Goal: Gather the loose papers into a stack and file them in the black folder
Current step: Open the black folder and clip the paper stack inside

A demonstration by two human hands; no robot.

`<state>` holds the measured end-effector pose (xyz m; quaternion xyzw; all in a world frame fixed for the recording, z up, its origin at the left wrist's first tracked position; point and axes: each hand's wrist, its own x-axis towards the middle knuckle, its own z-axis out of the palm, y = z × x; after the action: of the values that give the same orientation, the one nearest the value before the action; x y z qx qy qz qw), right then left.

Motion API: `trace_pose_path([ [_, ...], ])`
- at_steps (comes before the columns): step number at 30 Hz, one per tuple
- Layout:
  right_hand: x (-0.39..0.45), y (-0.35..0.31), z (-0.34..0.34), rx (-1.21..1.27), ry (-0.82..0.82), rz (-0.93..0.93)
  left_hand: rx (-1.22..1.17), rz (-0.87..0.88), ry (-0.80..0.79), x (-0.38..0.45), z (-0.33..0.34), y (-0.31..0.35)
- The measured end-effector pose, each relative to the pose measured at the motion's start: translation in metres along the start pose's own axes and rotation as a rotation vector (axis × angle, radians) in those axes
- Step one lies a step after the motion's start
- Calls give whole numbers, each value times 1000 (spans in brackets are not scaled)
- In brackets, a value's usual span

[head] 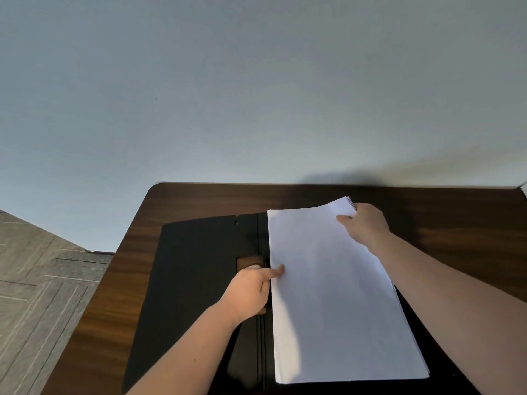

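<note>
Folder (pixel 196 269) lies open on desk (pixel 456 212); stack (pixel 336 295) sits on its rt half; left hand (pixel 251 289) pinches spine edge to square it; right hand (pixel 365 223) pinches far corner, lifted, prob. to seat sheets.

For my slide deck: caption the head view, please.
Both hands settle a paper stack onto the open black folder.

Desk (pixel 176 206) bare along far edge & whole right side past the paper stack (pixel 336 295): open room for a hand there. Left flap of black folder (pixel 194 280) bare too. Right half of folder blocked by the stack, w/ right hand (pixel 366 223) pinching its far corner. Left hand (pixel 251 289) sits at the spine, on the stack's left edge, closing that gap. Wall (pixel 256 81) meets the desk's far edge.
</note>
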<state>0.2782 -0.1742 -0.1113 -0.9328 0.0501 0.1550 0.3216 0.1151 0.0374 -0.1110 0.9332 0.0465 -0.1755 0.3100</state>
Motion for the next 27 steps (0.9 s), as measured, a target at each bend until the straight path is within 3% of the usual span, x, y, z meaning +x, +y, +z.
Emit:
trace_pose_path([
  [12, 4, 4, -5, 193, -70, 79, -17, -58, -52, 5, 3, 2],
  [16, 5, 3, -5, 241, -77, 118, -192, -109, -38, 5, -2, 4],
  [22, 7, 1, -1, 300, -80, 136, 144, -1, -45, 7, -1, 11],
  [27, 9, -2, 1, 266, -77, 128, 130, -20, -53, 5, -2, 11],
])
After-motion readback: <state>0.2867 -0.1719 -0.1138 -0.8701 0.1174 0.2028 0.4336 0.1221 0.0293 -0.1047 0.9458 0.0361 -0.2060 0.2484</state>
